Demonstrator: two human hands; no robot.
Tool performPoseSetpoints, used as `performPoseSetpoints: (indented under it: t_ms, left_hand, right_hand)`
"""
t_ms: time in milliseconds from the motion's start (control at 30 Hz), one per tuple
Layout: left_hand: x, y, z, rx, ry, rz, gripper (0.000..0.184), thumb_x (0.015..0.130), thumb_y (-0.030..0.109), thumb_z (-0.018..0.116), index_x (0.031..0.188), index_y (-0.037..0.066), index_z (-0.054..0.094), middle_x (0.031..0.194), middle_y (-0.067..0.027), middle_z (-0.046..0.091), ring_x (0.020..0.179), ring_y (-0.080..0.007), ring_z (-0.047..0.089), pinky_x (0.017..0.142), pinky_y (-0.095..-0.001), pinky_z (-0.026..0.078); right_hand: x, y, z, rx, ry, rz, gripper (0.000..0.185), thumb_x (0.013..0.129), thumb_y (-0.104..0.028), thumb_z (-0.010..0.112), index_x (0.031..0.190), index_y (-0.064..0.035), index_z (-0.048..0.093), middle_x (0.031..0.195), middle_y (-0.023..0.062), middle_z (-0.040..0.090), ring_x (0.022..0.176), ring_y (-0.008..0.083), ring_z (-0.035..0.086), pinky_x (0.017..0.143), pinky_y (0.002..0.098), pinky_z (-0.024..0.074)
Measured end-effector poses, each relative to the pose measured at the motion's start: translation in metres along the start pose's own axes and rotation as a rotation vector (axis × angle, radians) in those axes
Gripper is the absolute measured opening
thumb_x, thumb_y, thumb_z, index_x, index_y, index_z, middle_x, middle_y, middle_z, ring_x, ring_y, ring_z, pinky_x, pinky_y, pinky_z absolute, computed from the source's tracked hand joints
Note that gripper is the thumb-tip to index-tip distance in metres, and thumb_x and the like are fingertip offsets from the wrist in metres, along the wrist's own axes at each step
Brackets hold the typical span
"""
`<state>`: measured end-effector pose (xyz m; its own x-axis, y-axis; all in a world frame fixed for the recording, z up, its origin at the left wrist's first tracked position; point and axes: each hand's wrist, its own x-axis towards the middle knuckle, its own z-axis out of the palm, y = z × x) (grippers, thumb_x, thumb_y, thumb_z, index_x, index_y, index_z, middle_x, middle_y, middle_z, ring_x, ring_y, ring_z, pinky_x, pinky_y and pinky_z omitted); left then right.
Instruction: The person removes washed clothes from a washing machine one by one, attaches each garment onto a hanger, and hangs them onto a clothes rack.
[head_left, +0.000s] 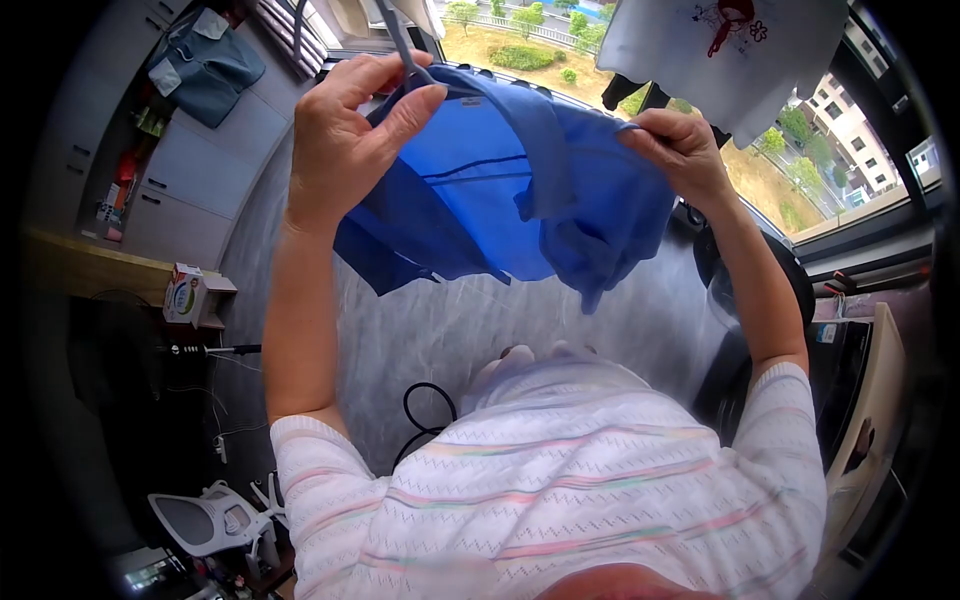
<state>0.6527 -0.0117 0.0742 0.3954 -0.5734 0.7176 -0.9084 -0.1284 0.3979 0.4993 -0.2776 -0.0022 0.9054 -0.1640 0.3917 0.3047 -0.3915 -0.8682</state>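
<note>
In the head view, we hold a blue shirt (620,200) up ahead of us, stretched between both hands above the grey floor (640,330). Our left hand (372,115) has thumb and fingers closed around a slim grey strip (398,40), which meets the shirt near its collar; we cannot tell whether those fingers also grip cloth. Our right hand (680,150) pinches the far edge of the shirt between thumb and fingers.

That right pinch takes in only a little fabric, so a sharp tug could pull the edge free and drop that side. The strip is narrow, and the cloth's weight could make it twist in our left fingers. Below the right hand the shirt bunches, so folds could snag or crease. A white garment (680,45) hangs near that hand, and a careless lift could knock it. The black cable (430,385) loops near our feet; stepping sideways, we could trip.
</note>
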Motion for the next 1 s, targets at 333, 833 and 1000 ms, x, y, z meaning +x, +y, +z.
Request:
performPoseSetpoints:
  t_ms: [333, 833, 1000]
  left_hand:
    - [0.023, -0.014, -0.017, -0.169, 0.201, -0.179, 0.025, 0.083, 0.029, 0.059, 0.083, 0.006, 0.067, 0.077, -0.001, 0.063, 0.077, -0.007, 0.056, 0.076, -0.0197, 0.04]
    - [0.026, -0.042, -0.051, -0.076, 0.442, -0.05, 0.024, 0.085, 0.021, 0.058, 0.07, 0.002, 0.06, 0.063, 0.0046, 0.052, 0.057, -0.0033, 0.043, 0.053, -0.0182, 0.034]
    - [0.025, -0.075, -0.066, -0.118, 0.485, -0.051, 0.024, 0.085, 0.02, 0.058, 0.07, 0.001, 0.06, 0.063, 0.0038, 0.053, 0.059, -0.0039, 0.045, 0.055, -0.0185, 0.035]
  right_hand:
    - [-0.009, 0.025, -0.027, 0.122, -0.185, 0.207, 0.02, 0.08, -0.018, 0.064, 0.095, -0.0046, 0.063, 0.077, -0.002, 0.059, 0.074, 0.0051, 0.052, 0.07, 0.0197, 0.0438]
    - [-0.013, 0.104, -0.049, -0.169, -0.086, 0.386, 0.015, 0.082, -0.014, 0.06, 0.087, -0.0007, 0.062, 0.075, -0.0018, 0.06, 0.07, 0.0051, 0.052, 0.067, 0.0207, 0.0421]
    - [-0.025, 0.126, -0.031, -0.241, -0.166, 0.454, 0.012, 0.079, -0.013, 0.062, 0.085, -0.0024, 0.06, 0.07, -0.0024, 0.055, 0.065, 0.005, 0.049, 0.062, 0.0204, 0.0415]
